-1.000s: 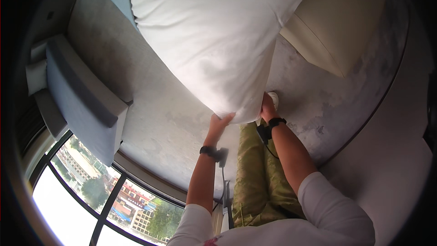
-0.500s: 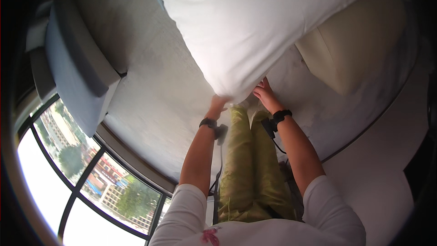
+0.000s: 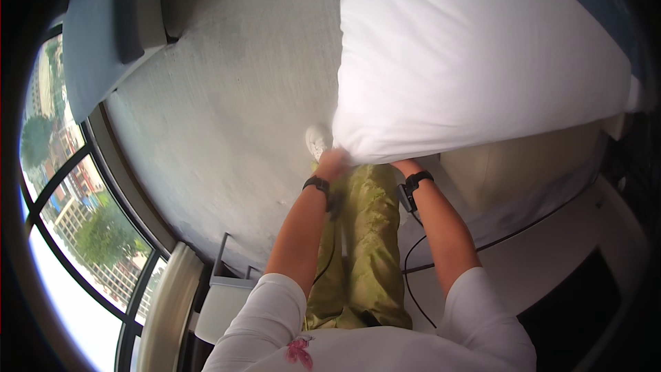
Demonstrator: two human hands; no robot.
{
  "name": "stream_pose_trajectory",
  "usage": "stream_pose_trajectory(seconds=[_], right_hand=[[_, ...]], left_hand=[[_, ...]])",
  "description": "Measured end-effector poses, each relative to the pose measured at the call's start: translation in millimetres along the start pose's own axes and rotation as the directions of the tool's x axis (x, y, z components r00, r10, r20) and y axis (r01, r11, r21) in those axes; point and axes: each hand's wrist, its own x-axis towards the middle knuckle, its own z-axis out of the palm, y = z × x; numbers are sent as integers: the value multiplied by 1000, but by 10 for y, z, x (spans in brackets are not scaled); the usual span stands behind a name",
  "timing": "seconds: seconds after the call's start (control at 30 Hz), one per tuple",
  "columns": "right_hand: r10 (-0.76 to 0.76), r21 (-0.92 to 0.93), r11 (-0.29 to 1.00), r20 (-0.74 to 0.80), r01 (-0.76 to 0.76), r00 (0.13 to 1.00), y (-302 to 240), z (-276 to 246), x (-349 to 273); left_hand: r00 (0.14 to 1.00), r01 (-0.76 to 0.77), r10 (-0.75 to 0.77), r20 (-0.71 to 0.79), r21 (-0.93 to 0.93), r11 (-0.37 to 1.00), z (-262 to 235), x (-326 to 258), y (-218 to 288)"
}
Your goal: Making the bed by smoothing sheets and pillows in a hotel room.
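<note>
A thick white bedding piece (image 3: 468, 62), a quilt or covered mattress, lies over a beige bed base (image 3: 509, 165). Its near left corner points toward me. At that corner my left hand (image 3: 334, 163) is closed, gripping the white fabric, its fingertips slightly blurred. My right hand (image 3: 409, 165) reaches in under the near edge a little to the right; the bedding hides its fingers. Each wrist wears a black band with a small device and a cable.
Blue fabric (image 3: 609, 10) runs along the bedding's far side. Grey floor (image 3: 227, 117) spreads to the left, with a blue-grey upholstered seat (image 3: 103, 34) beyond. Windows (image 3: 89, 227) line the left. A light bin-like container (image 3: 224, 306) with a handle stands near my left side.
My view and body have turned, and the bedding now appears farther right. The left hand has closed at the corner. My right hand's fingers, visible before, have gone under the edge.
</note>
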Motion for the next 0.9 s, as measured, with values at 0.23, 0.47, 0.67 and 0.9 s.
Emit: stream_pose_trajectory(seconds=[0.23,0.47,0.67,0.9], right_hand=[[-67,-341,936,75,88,995,-13,-797,496],[-170,-569,786,178,242,969,-54,-906,499],[-236,-711,629,209,313,949,-199,-1135,3],[-326,-818,432,252,381,911,-286,-1327,-204]], left_hand=[[941,-95,8,-339,-243,965,309,638,-68],[863,-40,-179,-473,-418,908,763,1228,-389],[782,-335,305,-544,47,941,692,814,-515],[720,474,-283,-633,152,868,477,199,963]])
